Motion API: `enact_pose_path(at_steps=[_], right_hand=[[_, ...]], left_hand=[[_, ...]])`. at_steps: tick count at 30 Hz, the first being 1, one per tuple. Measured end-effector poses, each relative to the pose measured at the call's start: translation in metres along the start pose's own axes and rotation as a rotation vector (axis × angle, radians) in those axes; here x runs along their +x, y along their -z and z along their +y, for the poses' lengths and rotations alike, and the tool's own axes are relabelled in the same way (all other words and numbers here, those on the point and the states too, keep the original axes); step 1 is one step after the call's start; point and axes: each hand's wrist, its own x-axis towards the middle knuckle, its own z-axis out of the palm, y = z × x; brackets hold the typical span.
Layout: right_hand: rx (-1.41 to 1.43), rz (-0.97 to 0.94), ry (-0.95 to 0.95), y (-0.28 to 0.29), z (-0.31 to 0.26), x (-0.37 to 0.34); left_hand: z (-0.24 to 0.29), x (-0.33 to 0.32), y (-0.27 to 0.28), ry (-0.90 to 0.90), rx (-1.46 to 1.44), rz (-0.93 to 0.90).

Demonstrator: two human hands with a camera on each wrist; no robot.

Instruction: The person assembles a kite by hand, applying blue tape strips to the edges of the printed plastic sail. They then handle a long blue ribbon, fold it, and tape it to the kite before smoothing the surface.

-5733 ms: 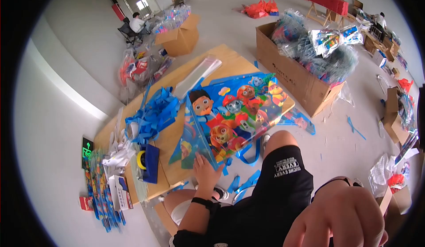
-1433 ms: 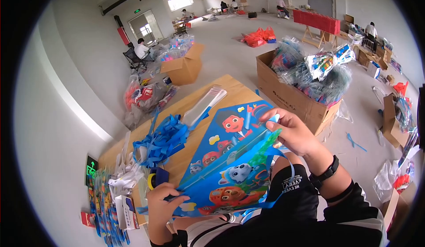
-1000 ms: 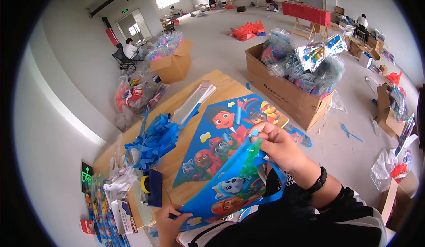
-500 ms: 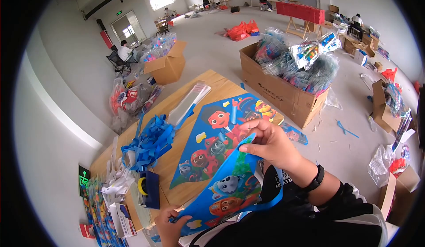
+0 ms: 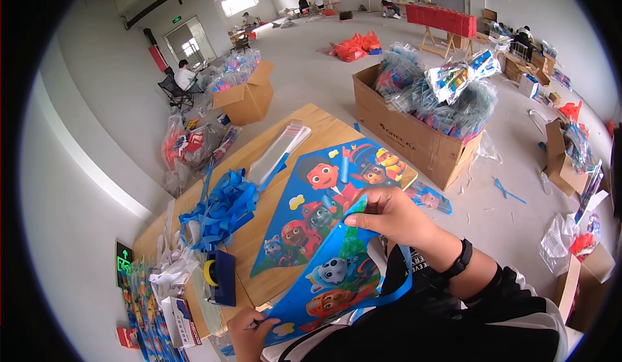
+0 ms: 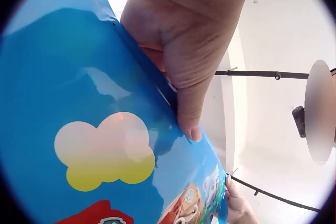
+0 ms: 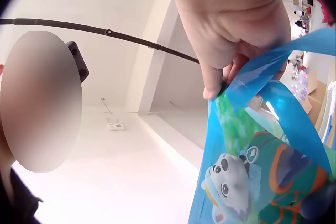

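A blue plastic carry bag [image 5: 334, 278] printed with cartoon dogs is stretched on a slant between my two hands. My left hand [image 5: 249, 329] pinches the lower left end of its top edge, with the thumb [image 6: 189, 111] pressed on the printed face. At the upper right corner, my right hand [image 5: 395, 216] grips the edge between thumb and fingers. A blue strap [image 7: 296, 113] loops from the bag below the right hand. Behind it, a flat printed piece [image 5: 301, 226] with similar cartoon figures lies on the wooden table [image 5: 272, 278].
Left of the flat piece are a heap of blue straps [image 5: 223, 206], a tape dispenser [image 5: 221, 278] and white straps [image 5: 172, 268]. Clear strips [image 5: 280, 151] lie toward the far edge. A large carton [image 5: 408, 135] full of wrapped goods stands beyond the table's right side.
Earlier my left hand rested on a bag lying flat and my right was raised near the camera. Now both hold a bag up. Over the last second my right hand moved slightly down.
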Motion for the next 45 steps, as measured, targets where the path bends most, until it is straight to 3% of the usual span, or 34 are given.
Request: enact_pose_path(at_steps=[3, 5, 12, 14, 15, 17, 45], right_hand=[[-0.098, 0.036, 0.018, -0.002, 0.001, 0.001], [-0.153, 0.101, 0.129, -0.004, 0.006, 0.004], [-0.148, 0.112, 0.155, -0.013, -0.010, 0.007], [0.061, 0.040, 0.178, -0.017, -0.015, 0.009], [0.062, 0.039, 0.179, -0.013, -0.011, 0.009], [-0.275, -0.050, 0.148, -0.004, -0.001, 0.012], [-0.200, -0.043, 0.085, -0.016, -0.017, 0.007]], left_hand=[[0.000, -0.001, 0.000, 0.006, 0.010, -0.012], [0.002, 0.000, 0.000, 0.009, 0.024, -0.011], [0.009, 0.002, 0.000, -0.003, 0.032, 0.022], [0.009, 0.001, 0.000, 0.007, 0.040, 0.027], [0.006, 0.001, 0.000, -0.004, 0.033, 0.042], [0.003, 0.001, 0.000, -0.013, 0.029, 0.061], [-0.004, -0.006, -0.007, 0.015, -0.011, 0.064]])
